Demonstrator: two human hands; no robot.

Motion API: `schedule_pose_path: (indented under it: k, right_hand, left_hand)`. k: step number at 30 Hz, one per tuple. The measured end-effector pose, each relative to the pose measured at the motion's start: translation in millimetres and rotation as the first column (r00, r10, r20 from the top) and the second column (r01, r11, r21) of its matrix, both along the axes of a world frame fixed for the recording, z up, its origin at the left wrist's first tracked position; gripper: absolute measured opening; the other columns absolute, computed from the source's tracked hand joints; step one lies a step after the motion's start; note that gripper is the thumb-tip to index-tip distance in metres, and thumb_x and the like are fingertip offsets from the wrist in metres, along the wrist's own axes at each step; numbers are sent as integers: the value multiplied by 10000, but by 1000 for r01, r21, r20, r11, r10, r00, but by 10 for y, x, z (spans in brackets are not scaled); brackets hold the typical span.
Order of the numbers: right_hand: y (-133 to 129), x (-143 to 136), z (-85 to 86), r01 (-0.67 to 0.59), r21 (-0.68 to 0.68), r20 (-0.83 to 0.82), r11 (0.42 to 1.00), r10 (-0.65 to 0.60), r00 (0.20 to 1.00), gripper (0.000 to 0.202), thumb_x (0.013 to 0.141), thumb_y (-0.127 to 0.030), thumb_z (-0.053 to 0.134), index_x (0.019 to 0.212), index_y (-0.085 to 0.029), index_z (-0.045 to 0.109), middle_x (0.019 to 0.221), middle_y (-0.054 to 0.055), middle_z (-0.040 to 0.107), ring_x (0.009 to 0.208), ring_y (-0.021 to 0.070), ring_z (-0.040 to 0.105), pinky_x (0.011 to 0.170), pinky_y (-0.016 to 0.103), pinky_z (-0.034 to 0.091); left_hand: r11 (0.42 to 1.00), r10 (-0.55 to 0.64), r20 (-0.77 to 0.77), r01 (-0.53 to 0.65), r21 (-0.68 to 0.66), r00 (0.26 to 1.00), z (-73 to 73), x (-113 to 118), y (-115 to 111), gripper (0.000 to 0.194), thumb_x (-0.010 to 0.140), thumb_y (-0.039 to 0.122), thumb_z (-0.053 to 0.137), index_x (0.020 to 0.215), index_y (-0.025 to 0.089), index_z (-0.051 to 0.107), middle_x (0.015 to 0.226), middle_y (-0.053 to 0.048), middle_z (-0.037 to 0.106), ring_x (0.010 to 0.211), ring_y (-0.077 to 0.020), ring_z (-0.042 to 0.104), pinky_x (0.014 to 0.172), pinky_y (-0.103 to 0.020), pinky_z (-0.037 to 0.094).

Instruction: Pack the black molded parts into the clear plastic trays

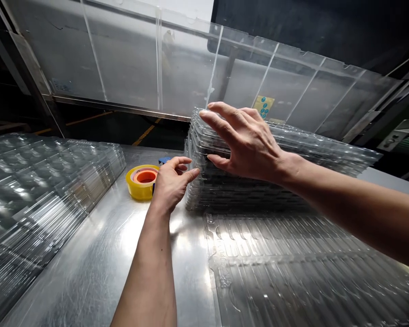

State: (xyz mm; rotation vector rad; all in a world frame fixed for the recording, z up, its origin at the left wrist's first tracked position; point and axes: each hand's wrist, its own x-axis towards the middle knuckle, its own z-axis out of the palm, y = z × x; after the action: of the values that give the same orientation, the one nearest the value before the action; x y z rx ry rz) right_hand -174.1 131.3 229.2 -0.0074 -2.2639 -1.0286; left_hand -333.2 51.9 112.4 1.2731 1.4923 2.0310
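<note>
My right hand (245, 141) is over the near left corner of a tall stack of clear plastic trays (245, 184), fingers spread and thumb apart from them. Its fingertips are at the stack's top edge; whether they press on it I cannot tell. At the stack's left side is my left hand (173, 181), thumb and forefinger apart with nothing visible between them. Just left of that hand stands a roll of yellow tape (141, 188) with an orange core, on a blue dispenser mostly hidden by the hand.
A clear ribbed tray (293, 272) lies in front of the stack on the metal table (102, 254). Another stack of clear trays (54, 195) fills the left side. Behind the table runs a clear plastic panel (129, 68) in a metal frame, with a yellow sticker (264, 105).
</note>
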Motion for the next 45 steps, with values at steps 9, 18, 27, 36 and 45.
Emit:
schedule_pose_path:
  k: [9,18,27,36,45]
  right_hand:
    - [-3,-21,66,-17,22,8,1000,16,1000,668,885,-339,550,1463,-169,262,1486,156,344,1279,321,438,1001,506,396]
    - [-40,-20,155,-7,-112,-10,994,6,1000,756,813,-529,605,1470,-308,303,1523,52,338,1320,375,408,1021,494,406]
    - [4,-24,113,-61,-101,-22,993,59,998,706,824,-606,549,1452,-392,309,1506,-19,367,1319,335,416,1024,478,392]
    - [0,-19,-213,-39,-13,50,999,40,998,583,959,-414,450,1473,-202,275,1491,116,324,1296,354,405,1013,588,328]
    - [45,119,-284,-19,6,3,1000,19,1000,710,892,-447,623,1469,-201,292,1526,162,315,1370,367,307,1090,584,252]
  left_hand:
    - [899,436,-217,-409,159,873,53,154,131,359,792,443,692,1056,199,704,769,4,571,751,-168,554,748,-301,412]
    - [857,515,-260,-489,161,817,115,240,113,357,822,535,626,826,192,726,737,-29,634,710,-186,563,688,-313,397]
    - [902,419,-135,-395,172,898,110,174,108,325,716,501,733,829,196,727,758,-7,635,686,-156,569,655,-301,428]
    - [988,100,145,-115,105,984,31,-8,-9,487,516,264,845,970,157,706,870,-30,618,870,-168,590,743,-290,460]
    - [996,60,145,-69,57,988,-43,-86,-7,506,513,320,857,965,158,699,884,-37,651,903,-182,591,803,-319,454]
